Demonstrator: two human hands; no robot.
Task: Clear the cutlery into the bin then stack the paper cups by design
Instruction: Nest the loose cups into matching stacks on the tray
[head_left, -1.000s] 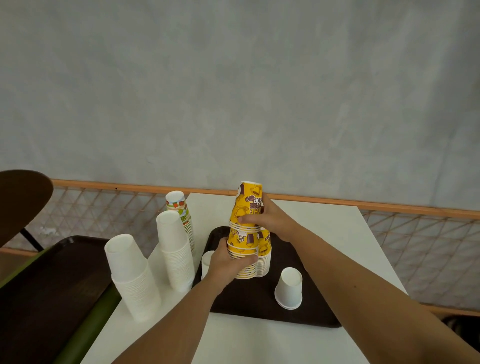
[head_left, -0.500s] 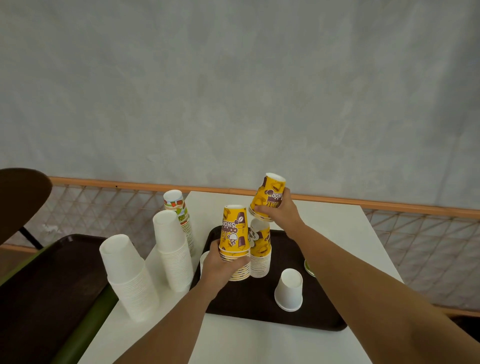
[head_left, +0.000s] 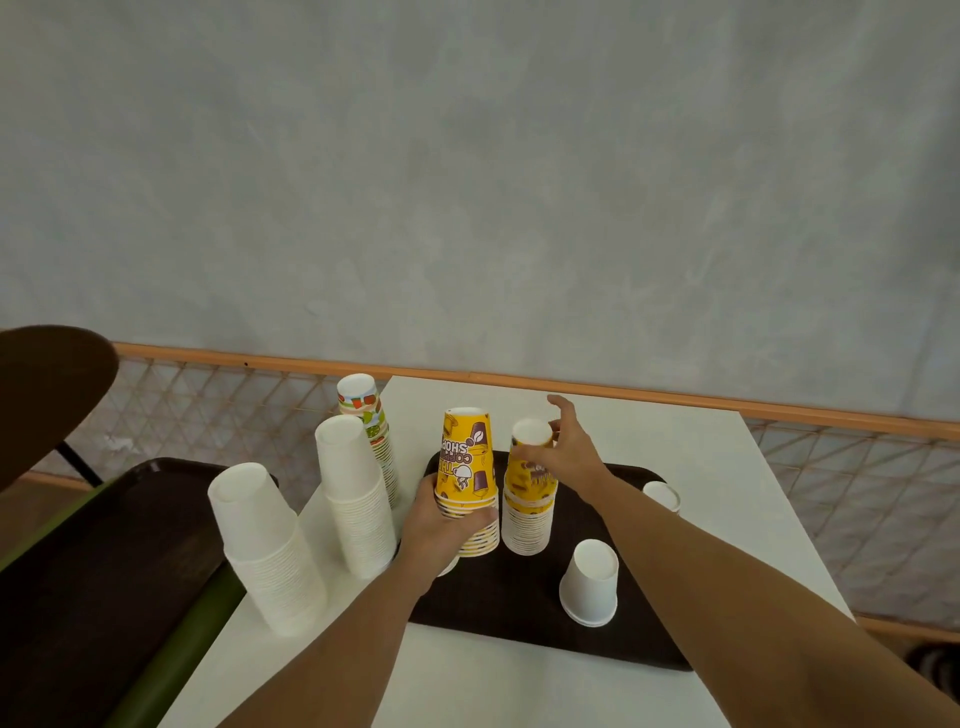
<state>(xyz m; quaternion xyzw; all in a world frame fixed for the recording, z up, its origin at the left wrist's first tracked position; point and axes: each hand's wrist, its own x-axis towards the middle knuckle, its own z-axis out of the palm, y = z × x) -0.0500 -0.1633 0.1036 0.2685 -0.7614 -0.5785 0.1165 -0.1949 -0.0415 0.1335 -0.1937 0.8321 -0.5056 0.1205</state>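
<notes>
On the brown tray stand two upside-down stacks of yellow coffee-shop paper cups. My left hand is wrapped around the lower part of the left yellow stack. My right hand rests on the top cup of the right yellow stack, thumb and fingers touching it, index finger lifted. A short stack of white cups stands upside down at the tray's front right. Another white cup shows behind my right forearm.
On the white table, left of the tray, stand two tall white cup stacks and a multicoloured stack. A second dark tray lies further left, by a brown chair. An orange railing runs behind.
My right hand lifted one yellow cup off the left stack, carried it right and set it down on the right yellow stack. My left hand kept its hold on the left stack.
</notes>
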